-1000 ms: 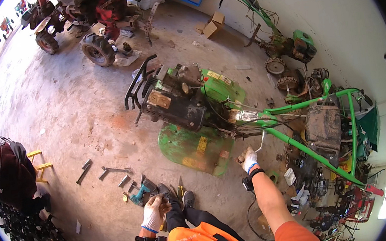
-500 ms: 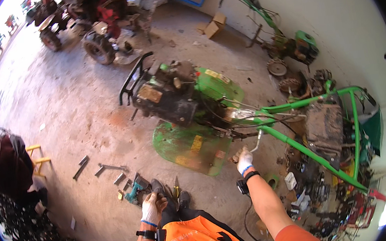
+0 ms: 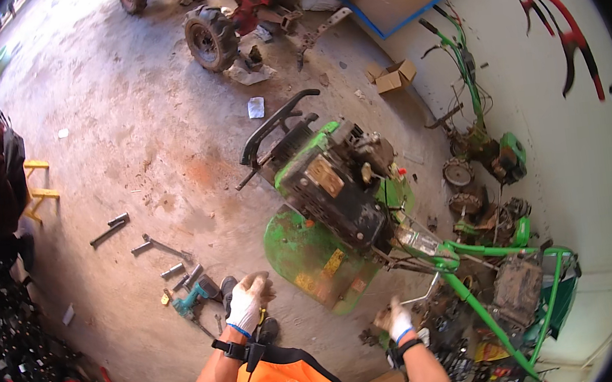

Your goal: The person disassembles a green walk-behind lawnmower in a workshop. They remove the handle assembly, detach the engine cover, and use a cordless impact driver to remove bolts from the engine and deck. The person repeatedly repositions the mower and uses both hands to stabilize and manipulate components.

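Head | green tiller (image 3: 345,205) | long axis diagonal | bumper (image 3: 265,132) upper-left, handlebars (image 3: 487,321) lower-right

Green mudguard (image 3: 311,252), ctr, painted metal I'd say, dull w/ dirt; bent rod (image 3: 432,287), lower rt, smooth bare metal; left glove (image 3: 244,307), matt cloth; box (image 3: 394,79), upper rt, plain cardboard; floor (image 3: 122,163), rough concrete.
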Demonstrator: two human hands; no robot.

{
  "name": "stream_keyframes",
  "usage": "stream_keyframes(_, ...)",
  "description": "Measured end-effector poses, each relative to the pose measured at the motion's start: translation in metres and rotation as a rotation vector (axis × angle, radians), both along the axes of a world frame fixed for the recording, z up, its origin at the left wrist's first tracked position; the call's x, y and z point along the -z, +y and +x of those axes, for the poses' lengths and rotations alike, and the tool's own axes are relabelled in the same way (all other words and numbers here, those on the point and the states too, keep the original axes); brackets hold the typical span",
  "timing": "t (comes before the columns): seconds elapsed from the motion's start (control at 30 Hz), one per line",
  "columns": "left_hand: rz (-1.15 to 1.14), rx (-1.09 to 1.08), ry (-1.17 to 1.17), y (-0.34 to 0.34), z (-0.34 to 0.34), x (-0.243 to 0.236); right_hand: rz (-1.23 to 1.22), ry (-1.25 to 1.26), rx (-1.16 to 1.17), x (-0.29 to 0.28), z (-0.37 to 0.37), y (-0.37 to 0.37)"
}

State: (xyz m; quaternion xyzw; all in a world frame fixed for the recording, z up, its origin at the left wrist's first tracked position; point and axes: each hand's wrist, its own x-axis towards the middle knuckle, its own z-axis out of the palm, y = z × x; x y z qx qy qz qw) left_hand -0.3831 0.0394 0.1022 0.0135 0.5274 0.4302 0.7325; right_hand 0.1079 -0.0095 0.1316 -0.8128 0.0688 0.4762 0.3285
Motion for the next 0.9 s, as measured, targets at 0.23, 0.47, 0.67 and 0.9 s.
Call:
stream_keyframes(0.23, 0.196, 0.050, 0.041, 0.087, -0.027, -0.034, 0.524, -0.261, -0.695, -0.050, -0.096, 0.056)
stream_keyframes(0.47, 0.362, 0.208, 0.025, 0.140, -0.002, -0.015, 0.556, -1.297, -1.621, -0.101, -0.213, 0.237)
stream_keyframes(0.67, 0.092, 0.420, 0.510, 0.006, -0.033, 0.101, 0.545, -1.290, -1.567, -0.103, -0.237, 0.245)
stream_keyframes(0.9, -0.586, 0.142, 0.392, -0.214, -0.133, 0.164, 0.591, -1.353, -1.560, -0.097, -0.233, 0.244)
